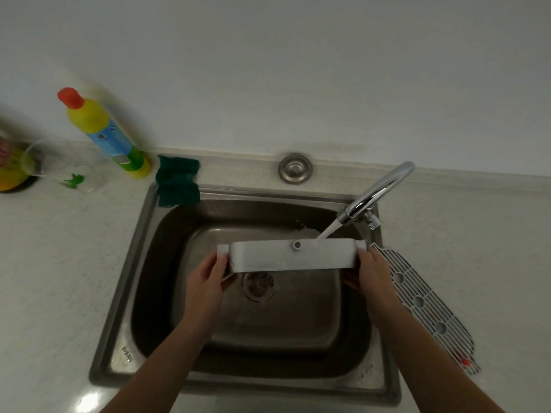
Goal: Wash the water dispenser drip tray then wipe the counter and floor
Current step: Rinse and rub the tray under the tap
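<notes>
Rinsing the drip tray under the running tap, washing not yet finished.

Head view: the left hand (208, 278) and right hand (371, 274) each clasp one end of the white drip tray (290, 255), fingers wrapped round its short sides, holding it tilted over the steel sink (119, 293) while water from the faucet (378, 189) strikes its upper right edge. The tray's slotted grille (429, 308) lies on the counter (53, 278) just right of the basin, apparently unwashed. A green scouring pad (178, 180) drapes over the sink's back corner beside a yellow detergent bottle (104, 132). By my reading the wash is at the rinsing stage; wiping counter and floor remains.
</notes>
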Tool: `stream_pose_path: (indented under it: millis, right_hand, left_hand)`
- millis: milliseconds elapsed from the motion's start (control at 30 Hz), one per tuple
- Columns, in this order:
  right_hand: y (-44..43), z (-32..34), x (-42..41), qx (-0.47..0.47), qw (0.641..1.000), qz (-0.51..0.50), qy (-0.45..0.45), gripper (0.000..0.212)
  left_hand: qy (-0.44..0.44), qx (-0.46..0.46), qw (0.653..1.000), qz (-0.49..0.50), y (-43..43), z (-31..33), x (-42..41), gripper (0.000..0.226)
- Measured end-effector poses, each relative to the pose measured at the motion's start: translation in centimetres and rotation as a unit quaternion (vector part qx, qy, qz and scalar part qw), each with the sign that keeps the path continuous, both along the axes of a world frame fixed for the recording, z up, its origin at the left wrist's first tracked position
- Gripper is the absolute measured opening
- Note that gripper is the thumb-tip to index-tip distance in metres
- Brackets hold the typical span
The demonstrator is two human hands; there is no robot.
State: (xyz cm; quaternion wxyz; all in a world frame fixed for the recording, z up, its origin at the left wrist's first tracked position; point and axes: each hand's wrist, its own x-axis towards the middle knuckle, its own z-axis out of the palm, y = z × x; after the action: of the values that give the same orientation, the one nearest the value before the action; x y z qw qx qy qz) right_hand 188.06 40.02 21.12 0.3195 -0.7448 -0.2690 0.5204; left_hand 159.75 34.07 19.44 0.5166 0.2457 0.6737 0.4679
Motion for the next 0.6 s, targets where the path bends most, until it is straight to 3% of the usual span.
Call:
stream_pose_path:
  millis: [133, 300, 500, 600]
  right_hand:
    - [0.6, 1.6, 0.3, 0.067, 0.994, 0.062, -0.06, 0.011]
    - [1.4, 3.7, -0.1, 0.114, 0.97, 0.149, -0.155, 0.035]
    - [2.5, 4.6, 1.1, 0.069, 0.933, 0.229, -0.27, 0.066]
    - [2.4, 4.3, 1.5, 0.053, 0.927, 0.234, -0.287, 0.073]
  left_hand:
    - [-0.058, -0.136, 0.989, 0.03, 0.2, -2.0, 0.1, 0.019]
    - [-0.126, -0.222, 0.965, 0.064, 0.0, -4.0, 0.3, 0.029]
    - [-0.031, -0.297, 0.954, -0.019, 0.0, -4.3, -0.2, 0.055]
    - [0.008, -0.278, 0.959, -0.056, 0.3, -3.0, -0.5, 0.057]
